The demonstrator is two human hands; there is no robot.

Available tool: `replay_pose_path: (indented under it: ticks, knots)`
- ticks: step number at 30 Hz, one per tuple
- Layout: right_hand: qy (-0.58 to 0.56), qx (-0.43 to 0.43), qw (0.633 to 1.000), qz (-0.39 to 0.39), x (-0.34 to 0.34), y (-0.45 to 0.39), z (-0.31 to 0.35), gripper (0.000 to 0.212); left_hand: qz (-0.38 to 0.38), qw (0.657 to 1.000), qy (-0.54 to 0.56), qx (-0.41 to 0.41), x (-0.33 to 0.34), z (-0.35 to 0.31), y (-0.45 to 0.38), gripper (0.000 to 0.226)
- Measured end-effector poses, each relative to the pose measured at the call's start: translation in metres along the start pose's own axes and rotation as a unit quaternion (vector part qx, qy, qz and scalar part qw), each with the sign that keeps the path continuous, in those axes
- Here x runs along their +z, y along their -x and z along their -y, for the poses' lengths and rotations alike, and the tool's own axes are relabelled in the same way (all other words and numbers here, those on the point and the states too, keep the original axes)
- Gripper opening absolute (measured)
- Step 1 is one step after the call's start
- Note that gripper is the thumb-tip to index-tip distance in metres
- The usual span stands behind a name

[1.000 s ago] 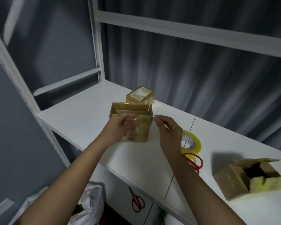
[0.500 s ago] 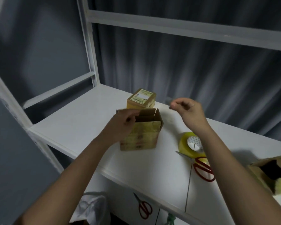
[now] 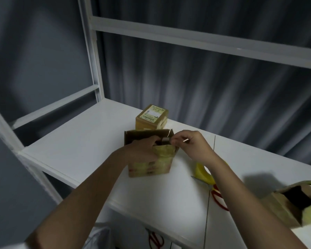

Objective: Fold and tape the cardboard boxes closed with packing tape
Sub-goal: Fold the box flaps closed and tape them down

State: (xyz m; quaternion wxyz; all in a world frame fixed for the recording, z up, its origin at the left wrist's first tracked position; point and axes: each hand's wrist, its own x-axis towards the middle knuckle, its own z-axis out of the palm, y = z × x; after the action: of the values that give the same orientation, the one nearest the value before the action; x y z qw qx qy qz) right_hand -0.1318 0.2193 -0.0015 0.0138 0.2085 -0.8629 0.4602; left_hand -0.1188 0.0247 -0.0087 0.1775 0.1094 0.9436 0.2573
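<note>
An open cardboard box stands upright on the white shelf top, its flaps still up. My left hand grips its near top edge, fingers curled over the rim into the opening. At the box's right top corner my right hand pinches a flap edge or a strip of tape; which one is unclear. A roll of yellow packing tape lies to the right, partly hidden by my right forearm.
A closed, labelled box sits just behind the open one. Red-handled scissors lie beside the tape. Another open box lies on its side at the far right. A second pair of red scissors is below the shelf. White frame posts rise at left.
My right hand, raised away from the box half a second ago, has come back down to the box's right top corner. The left hand stays on the box. The view shifted.
</note>
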Motion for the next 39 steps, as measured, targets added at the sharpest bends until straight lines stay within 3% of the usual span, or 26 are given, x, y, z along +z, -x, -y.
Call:
replay_pose_path:
  ticks: [7,11,16,22,27,32,34,36,39]
  knots:
    - [0.017,0.002,1.000,0.009,0.000,-0.005,-0.008,0.009,-0.027,0.998,0.045,-0.031,0.009,0.004,-0.003,0.055]
    - [0.011,-0.008,1.000,0.006,0.001,-0.007,-0.010,0.014,-0.119,0.992,-0.032,-0.021,0.018,-0.010,-0.001,0.056]
    - [0.009,-0.006,1.000,-0.005,0.003,-0.012,-0.012,0.013,-0.222,0.973,-0.032,-0.052,0.027,-0.022,0.003,0.062]
    - [0.034,0.008,0.999,-0.014,0.006,-0.017,-0.012,0.015,-0.264,0.963,-0.013,-0.061,0.036,-0.022,0.000,0.071]
    - [0.155,-0.002,0.988,-0.017,0.004,-0.025,-0.005,0.014,-0.283,0.958,-0.004,-0.039,0.045,-0.015,-0.008,0.082]
    - [0.317,0.008,0.944,-0.090,0.011,-0.029,-0.003,0.022,-0.297,0.954,0.017,-0.030,0.042,-0.012,-0.009,0.082]
    - [0.287,0.038,0.945,-0.152,0.013,-0.028,-0.005,0.038,-0.284,0.958,0.020,-0.030,0.041,-0.012,-0.009,0.085]
    - [0.178,0.064,0.954,-0.231,0.008,-0.027,-0.004,0.050,-0.272,0.961,0.032,-0.034,0.042,-0.012,-0.009,0.089]
    - [-0.040,0.043,0.963,-0.263,0.005,-0.008,-0.001,0.019,-0.252,0.965,0.059,-0.041,0.038,-0.015,-0.004,0.087]
